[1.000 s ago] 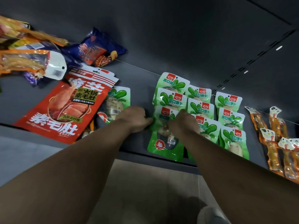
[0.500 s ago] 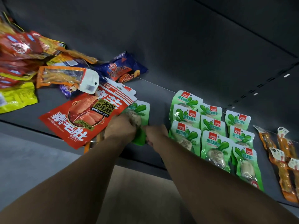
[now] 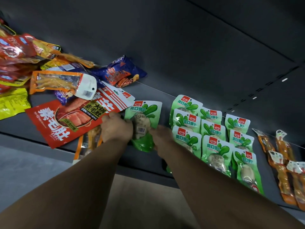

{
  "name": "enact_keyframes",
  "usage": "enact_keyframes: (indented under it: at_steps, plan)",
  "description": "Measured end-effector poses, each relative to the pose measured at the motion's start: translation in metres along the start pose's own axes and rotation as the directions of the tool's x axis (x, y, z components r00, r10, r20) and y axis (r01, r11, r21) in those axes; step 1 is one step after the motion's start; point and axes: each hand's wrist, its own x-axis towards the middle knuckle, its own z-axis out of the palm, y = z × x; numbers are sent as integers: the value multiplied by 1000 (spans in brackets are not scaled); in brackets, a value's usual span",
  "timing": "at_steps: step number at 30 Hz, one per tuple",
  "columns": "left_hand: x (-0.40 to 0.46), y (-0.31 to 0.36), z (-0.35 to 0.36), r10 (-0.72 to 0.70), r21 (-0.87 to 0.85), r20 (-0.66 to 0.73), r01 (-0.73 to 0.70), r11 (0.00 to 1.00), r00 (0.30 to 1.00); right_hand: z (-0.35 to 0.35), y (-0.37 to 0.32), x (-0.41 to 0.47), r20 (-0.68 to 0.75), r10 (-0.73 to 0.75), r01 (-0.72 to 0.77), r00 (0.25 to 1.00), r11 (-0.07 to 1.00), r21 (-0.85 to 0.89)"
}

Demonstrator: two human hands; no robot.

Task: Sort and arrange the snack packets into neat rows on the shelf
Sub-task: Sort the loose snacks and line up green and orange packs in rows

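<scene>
- The loose green packet [image 3: 145, 123], glossy plastic with a radish leaf print, a red logo tab and a barcode, lay on the grey shelf [image 3: 165, 93].
- The left hand [image 3: 116, 128] gripped its left edge; the right hand [image 3: 162, 138] pinched its lower right.
- Right of that packet lay green packet rows [image 3: 212, 136].
- Left of it lay a flat red pouch [image 3: 69, 120] reading "素毛肚".

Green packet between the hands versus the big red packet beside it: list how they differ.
The green packet is small, the big red packet several times larger. The green one shows a radish picture, the red one white lettering. The left hand and right hand hold the green one; the red lies under a pile. Both lie flat on the dark shelf.
</scene>
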Motion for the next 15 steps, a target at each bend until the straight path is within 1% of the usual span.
enact_keyframes:
  at_steps: [3, 4, 6, 7, 9, 10, 11, 13, 15]
  plan:
    - [-4, 10, 12, 53, -101, -29, -56, 993, 998, -26, 3, 6, -43, -49, 51, 998, 998, 39]
    - [-6, 15, 13, 32, -169, -5, -32, 985, 999, -33, 5, 7, -41, -56, 59, 998, 996, 65]
    - [-11, 23, 17, -53, -319, 98, 82, 944, 994, -41, 7, 7, -41, -63, 67, 997, 993, 100]
    - [-13, 25, 17, -86, -397, 168, 148, 906, 982, -43, 7, 6, -47, -60, 65, 997, 990, 122]
    - [-15, 26, 16, -97, -527, 319, 262, 809, 943, -47, 7, 7, -43, -47, 53, 998, 987, 152]
    - [-18, 25, 14, -83, -548, 391, 304, 779, 917, -49, 6, 6, -35, -49, 54, 998, 989, 135]
    - [-19, 23, 12, -58, -537, 429, 306, 786, 901, -52, 6, 6, -36, -57, 61, 998, 992, 115]
    - [-17, 17, 12, -7, -460, 425, 223, 860, 905, -58, 6, 9, -34, -86, 89, 996, 992, 90]
    - [-14, 13, 11, 42, -414, 390, 135, 900, 920, -63, 8, 12, -39, -98, 101, 994, 992, 75]
